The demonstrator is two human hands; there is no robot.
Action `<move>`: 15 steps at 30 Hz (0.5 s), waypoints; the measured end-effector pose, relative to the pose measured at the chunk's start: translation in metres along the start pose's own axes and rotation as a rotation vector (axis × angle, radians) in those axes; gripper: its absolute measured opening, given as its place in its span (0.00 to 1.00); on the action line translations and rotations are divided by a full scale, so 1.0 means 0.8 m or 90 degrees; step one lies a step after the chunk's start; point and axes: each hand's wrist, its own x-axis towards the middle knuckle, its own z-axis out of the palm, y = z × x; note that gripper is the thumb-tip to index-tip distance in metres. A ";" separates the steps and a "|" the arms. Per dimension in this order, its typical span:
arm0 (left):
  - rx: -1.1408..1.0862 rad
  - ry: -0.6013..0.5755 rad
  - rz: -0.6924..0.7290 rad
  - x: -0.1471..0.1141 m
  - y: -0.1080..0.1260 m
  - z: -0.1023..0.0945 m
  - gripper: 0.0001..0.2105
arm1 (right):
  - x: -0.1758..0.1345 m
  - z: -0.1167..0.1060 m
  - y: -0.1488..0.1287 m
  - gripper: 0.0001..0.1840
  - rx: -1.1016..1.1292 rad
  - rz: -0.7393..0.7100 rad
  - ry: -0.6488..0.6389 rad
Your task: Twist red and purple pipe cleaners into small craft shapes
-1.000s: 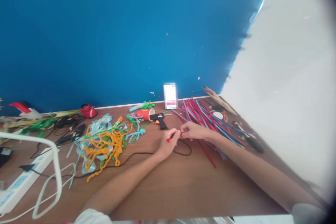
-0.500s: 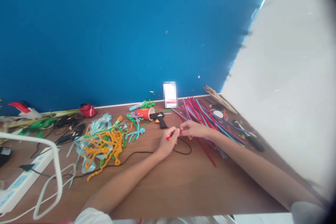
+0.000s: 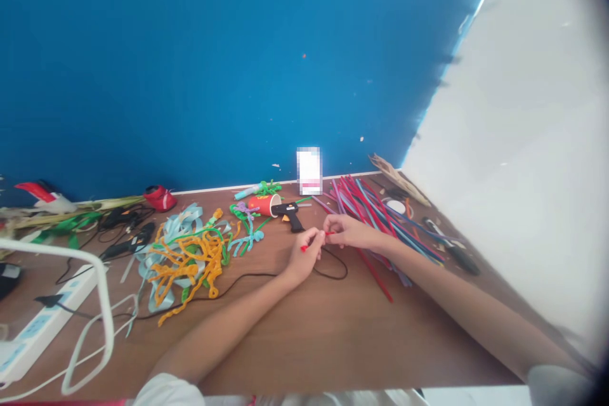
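Note:
My left hand [image 3: 304, 255] is closed in a pinch on a red pipe cleaner [image 3: 303, 248], whose short end pokes out on the hand's left side. Close beside it, my right hand [image 3: 346, 230] pinches the same red piece where a bit shows between the two hands. Most of it is hidden by my fingers. Just beyond the left hand lies a black glue gun [image 3: 291, 216], its nozzle by a red paper cup [image 3: 262, 205] on its side. A bundle of red, purple and blue pipe cleaners [image 3: 364, 203] lies under and behind my right wrist.
Orange twisted pipe cleaners [image 3: 190, 266] and pale blue ribbon [image 3: 183, 223] are heaped on the left. A white power strip [image 3: 52, 323] and a white metal frame [image 3: 103, 292] stand nearer. A black-handled tool [image 3: 461, 260] lies right, and a blurred-out white panel [image 3: 309, 171] stands at the wall.
My hands stay together at the same spot. The fingers of my right hand have shifted slightly on the red pipe cleaner, and its end at my left hand shows a little differently.

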 end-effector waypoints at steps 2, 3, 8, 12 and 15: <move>-0.012 0.011 -0.008 0.001 -0.001 0.000 0.19 | 0.001 0.002 -0.001 0.13 0.013 -0.014 0.007; -0.019 0.014 -0.011 0.001 -0.002 0.000 0.19 | 0.001 0.002 -0.001 0.13 0.018 -0.020 0.006; -0.029 0.019 -0.014 0.002 -0.001 0.000 0.19 | -0.001 -0.002 -0.001 0.15 0.014 -0.025 -0.011; -0.032 0.028 -0.007 0.002 -0.002 0.001 0.19 | -0.006 -0.006 -0.006 0.18 0.058 0.039 -0.067; -0.042 0.026 -0.003 0.002 -0.003 0.000 0.19 | -0.007 -0.008 -0.008 0.17 0.172 0.076 -0.099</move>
